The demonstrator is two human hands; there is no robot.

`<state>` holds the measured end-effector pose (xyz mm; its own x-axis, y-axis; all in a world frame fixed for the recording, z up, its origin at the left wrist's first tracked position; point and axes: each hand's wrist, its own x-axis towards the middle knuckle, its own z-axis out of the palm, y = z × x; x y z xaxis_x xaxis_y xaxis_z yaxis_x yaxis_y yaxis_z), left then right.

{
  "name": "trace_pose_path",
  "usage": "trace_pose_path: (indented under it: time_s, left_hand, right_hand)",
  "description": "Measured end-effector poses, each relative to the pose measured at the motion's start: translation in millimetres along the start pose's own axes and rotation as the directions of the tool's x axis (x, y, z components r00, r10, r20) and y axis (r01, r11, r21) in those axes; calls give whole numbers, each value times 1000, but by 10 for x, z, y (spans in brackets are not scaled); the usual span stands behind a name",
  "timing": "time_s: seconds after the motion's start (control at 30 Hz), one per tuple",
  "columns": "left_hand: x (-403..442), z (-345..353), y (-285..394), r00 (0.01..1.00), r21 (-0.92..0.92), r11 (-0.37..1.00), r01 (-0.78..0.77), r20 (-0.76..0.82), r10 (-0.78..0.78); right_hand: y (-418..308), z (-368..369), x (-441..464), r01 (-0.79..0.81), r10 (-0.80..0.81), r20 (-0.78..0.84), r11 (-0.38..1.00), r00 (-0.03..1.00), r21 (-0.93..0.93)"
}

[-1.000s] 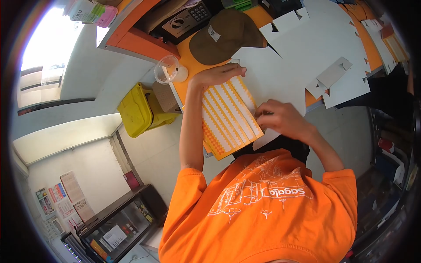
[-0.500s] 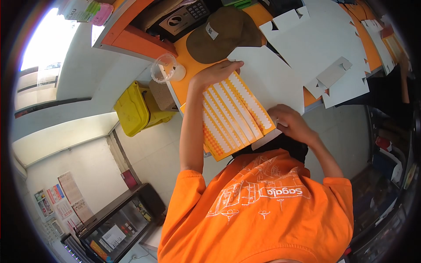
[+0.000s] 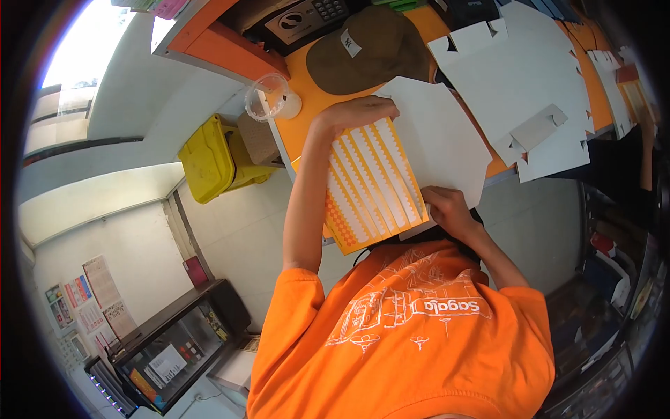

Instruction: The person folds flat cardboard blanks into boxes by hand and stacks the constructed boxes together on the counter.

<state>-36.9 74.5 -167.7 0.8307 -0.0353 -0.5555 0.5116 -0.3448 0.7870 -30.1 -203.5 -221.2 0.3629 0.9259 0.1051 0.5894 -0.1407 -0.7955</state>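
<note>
A cardboard box [image 3: 373,188] printed with yellow and white wavy stripes, partly folded, stands tilted at the table's near edge. My left hand [image 3: 363,114] reaches over its far edge, with fingers closed around that edge and the fingertips partly hidden. At the box's right edge, low down, my right hand [image 3: 449,211] has its fingers curled against the cardboard; its thumb is partly hidden. A plain white sheet of cardboard [image 3: 440,133] extends behind the box, to the right of my left hand.
Flat white die-cut cardboard [image 3: 523,77] covers the table's right side. A brown cap [image 3: 370,52], a clear plastic cup [image 3: 283,101] and a safe [image 3: 300,24] are at the back. A yellow bin [image 3: 209,160] stands on the floor left. Another person's arm [image 3: 648,150] shows far right.
My right hand has moved left and slightly down against the box's edge. The box's right striped panel looks narrower and more folded in. The view has shifted slightly.
</note>
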Motion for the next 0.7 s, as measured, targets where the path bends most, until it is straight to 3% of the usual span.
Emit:
trace_pose_path:
  time_s: [0.1,0.17,0.37,0.47,0.5,0.6,0.63,0.7]
  left_hand:
    - [44,-34,23,971,-208,949,239,34,-237]
    - [72,-47,-7,971,-204,953,225,-33,-236]
    - [186,-37,-91,960,-30,971,239,-144,-241]
    - [258,-30,-152,967,22,982,188,-180,-181]
    - [255,-39,-168,970,28,984,174,-179,-166]
    - [203,-30,-76,959,31,973,229,-177,-220]
    - [189,-22,-65,960,26,974,227,-176,-219]
    - [170,-27,-44,962,26,975,219,-173,-211]
  right_hand:
    - [-9,-50,-65,-237,220,90,932,971,273]
    - [90,-13,-122,-318,300,117,814,947,486]
    - [203,112,-217,-379,298,235,700,925,606]
    - [44,-71,-122,-352,209,296,711,932,609]
    - [63,-138,-105,-283,100,330,770,939,572]
    - [-204,-347,-91,-304,111,283,369,953,879]
    - [-250,-316,-104,-201,41,209,504,977,840]
    - [-527,-240,-98,-244,200,142,730,969,639]
